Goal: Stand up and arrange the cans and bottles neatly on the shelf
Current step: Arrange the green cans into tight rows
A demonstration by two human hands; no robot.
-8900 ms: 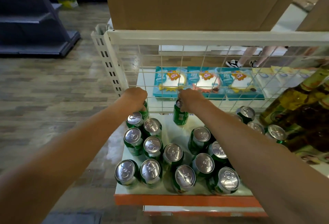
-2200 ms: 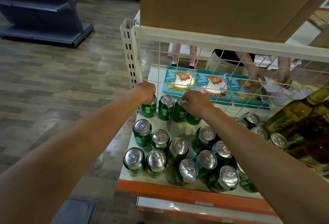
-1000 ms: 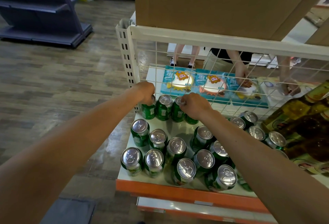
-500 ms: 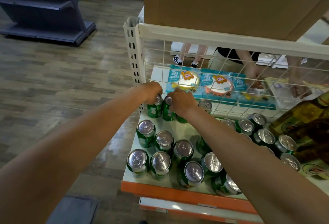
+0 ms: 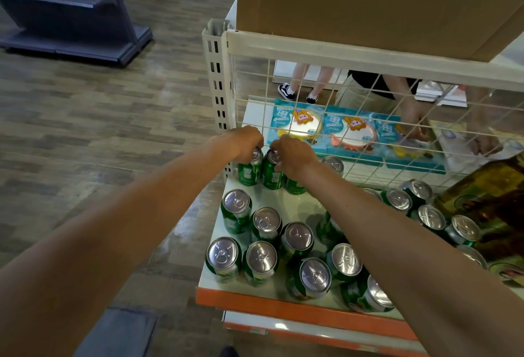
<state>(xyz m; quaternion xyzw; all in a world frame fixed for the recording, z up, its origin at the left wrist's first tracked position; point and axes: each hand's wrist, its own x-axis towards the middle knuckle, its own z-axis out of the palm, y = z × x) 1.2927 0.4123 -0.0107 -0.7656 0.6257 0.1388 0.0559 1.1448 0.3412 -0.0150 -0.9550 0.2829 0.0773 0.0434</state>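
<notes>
Several green cans with silver tops stand on the white shelf (image 5: 295, 209) with an orange front lip. My left hand (image 5: 245, 141) grips the top of the back-left corner can (image 5: 249, 174) beside the wire grid. My right hand (image 5: 292, 155) grips the top of the second can (image 5: 272, 176) right next to it, and covers a third can (image 5: 295, 185) behind. A further can (image 5: 333, 164) stands alone along the back row. Amber bottles (image 5: 487, 195) lie at the right edge.
A white wire grid (image 5: 368, 130) backs the shelf, with a slotted upright post (image 5: 217, 84) at its left. A cardboard box (image 5: 368, 2) sits on the rail above. Teal packets (image 5: 348, 135) and other people's hands and legs show behind the grid. Wood floor lies left.
My right hand has slid left along the back row, closing the cans up against the corner can. One can on the right of the row now stands uncovered. My left hand has stayed put.
</notes>
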